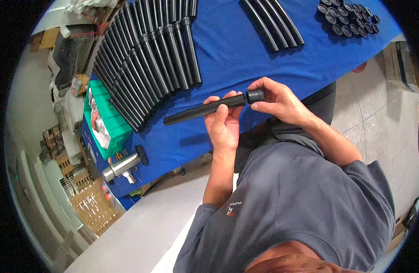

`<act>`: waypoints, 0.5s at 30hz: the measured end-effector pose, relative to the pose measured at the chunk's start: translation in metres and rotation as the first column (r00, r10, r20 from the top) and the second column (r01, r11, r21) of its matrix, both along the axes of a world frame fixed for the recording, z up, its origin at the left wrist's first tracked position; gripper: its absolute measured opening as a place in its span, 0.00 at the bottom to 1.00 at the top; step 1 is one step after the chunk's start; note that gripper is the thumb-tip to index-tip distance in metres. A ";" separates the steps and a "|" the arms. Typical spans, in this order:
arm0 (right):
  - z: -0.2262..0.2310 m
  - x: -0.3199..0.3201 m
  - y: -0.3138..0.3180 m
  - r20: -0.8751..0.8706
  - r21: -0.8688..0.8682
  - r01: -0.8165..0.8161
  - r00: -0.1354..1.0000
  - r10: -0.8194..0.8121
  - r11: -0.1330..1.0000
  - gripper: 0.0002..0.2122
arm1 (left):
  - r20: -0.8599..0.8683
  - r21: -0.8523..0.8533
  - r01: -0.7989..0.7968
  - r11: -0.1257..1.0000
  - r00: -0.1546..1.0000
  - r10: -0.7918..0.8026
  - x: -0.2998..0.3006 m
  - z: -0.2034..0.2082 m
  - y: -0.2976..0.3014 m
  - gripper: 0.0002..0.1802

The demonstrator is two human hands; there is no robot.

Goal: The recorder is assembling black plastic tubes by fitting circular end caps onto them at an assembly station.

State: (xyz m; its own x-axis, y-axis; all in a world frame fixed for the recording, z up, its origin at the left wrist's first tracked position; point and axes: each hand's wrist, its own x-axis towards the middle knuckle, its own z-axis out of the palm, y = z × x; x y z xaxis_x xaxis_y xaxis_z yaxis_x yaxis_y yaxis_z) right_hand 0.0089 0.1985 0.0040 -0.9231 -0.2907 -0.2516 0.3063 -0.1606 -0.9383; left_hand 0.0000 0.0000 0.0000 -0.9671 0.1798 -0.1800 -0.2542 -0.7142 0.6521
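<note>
A black tube point(191, 113) lies across my left hand point(224, 125), whose fingers and thumb close round it near its right end. My right hand point(282, 101) pinches a short black end cap point(255, 95) between thumb and fingers. The cap is right at the tube's open end, lined up with it; a narrow gap seems to show between them. Both hands are above the near edge of the blue cloth. Past them on the table lie a few loose black tubes point(275, 25) and a cluster of round black caps point(348, 18).
Many black tubes with caps point(150, 50) lie in rows at the left of the blue-covered table point(223, 50). A green bin point(114, 123) with a white bag stands at the left edge, beside a steel flask point(120, 167). A slatted wooden crate point(93, 204) sits beyond.
</note>
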 end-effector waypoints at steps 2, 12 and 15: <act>0.000 0.003 0.006 -0.161 0.017 0.045 0.986 -0.042 0.999 0.17 | -0.046 -0.050 -0.031 0.998 0.999 0.028 0.009 0.003 0.013 0.16; 0.010 0.003 -0.018 -0.353 0.156 0.102 0.935 -0.041 0.982 0.17 | -0.005 -0.105 -0.065 0.992 0.998 0.065 0.009 0.011 -0.008 0.16; 0.016 0.003 -0.016 -0.415 0.239 0.103 0.910 0.006 0.966 0.16 | -0.012 -0.127 -0.041 0.991 0.999 0.040 0.008 0.017 -0.006 0.17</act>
State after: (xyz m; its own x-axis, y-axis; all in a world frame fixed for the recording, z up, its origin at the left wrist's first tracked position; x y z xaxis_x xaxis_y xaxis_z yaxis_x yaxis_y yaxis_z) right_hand 0.0120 0.1823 0.0200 -0.9710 -0.2206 0.0927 -0.1150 0.0908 -0.9892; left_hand 0.0083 -0.0061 0.0170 -0.9748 0.1168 -0.1900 -0.2204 -0.6350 0.7405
